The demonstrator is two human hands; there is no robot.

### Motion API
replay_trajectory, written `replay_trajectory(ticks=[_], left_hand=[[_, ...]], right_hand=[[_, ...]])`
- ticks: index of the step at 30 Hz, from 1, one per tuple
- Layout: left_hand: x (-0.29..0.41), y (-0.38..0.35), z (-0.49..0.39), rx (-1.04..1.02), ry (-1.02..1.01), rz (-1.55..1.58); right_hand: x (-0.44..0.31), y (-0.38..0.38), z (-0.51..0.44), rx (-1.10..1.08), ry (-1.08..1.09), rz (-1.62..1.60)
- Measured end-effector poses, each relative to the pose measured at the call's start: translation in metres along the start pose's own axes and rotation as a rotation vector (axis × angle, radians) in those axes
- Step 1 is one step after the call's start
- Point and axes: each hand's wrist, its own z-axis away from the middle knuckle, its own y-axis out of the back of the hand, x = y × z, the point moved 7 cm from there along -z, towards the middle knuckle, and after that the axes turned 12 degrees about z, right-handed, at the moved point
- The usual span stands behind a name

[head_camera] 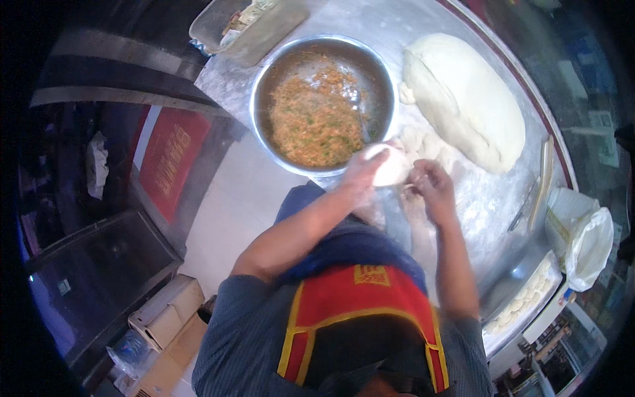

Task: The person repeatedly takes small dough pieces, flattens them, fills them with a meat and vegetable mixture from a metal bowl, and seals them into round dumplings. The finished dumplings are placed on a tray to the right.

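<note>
My left hand [364, 171] holds a round, pale piece of dough [389, 166] just off the lower right rim of a large steel bowl [257, 124]. Its thumb lies over the dough. To the right of that piece is my right hand [430, 183], fingers curled and blurred; whether they pinch anything does not show. Orange-brown filling [317, 121] with green bits fills much of the bowl, and a metal utensil [364, 121] leans inside at the right. Small dough pieces [426, 146] lie on the floured worktop behind my hands.
A big dough mass [466, 99] lies at the back right. Wooden sticks [541, 181] rest near the right edge, beside a lined white bin [588, 243]. Lower right stands a tray of small dough pieces [521, 302]. A plastic container [268, 30] stands behind the bowl.
</note>
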Motion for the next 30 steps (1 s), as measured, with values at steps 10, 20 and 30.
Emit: replay_trajectory(ticks=[10, 20, 30], left_hand=[[0.184, 0.076, 0.043, 0.058, -0.269, 0.076], [0.259, 0.127, 0.019, 0.101, -0.142, 0.095], [0.281, 0.143, -0.015, 0.070, -0.148, 0.211]], right_hand=[[-0.029, -0.158, -0.199, -0.465, 0.317, 1.632], [-0.043, -0.146, -0.208, -0.124, 0.011, 1.450], [-0.099, -0.156, -0.233, 0.106, 0.390, 1.217]])
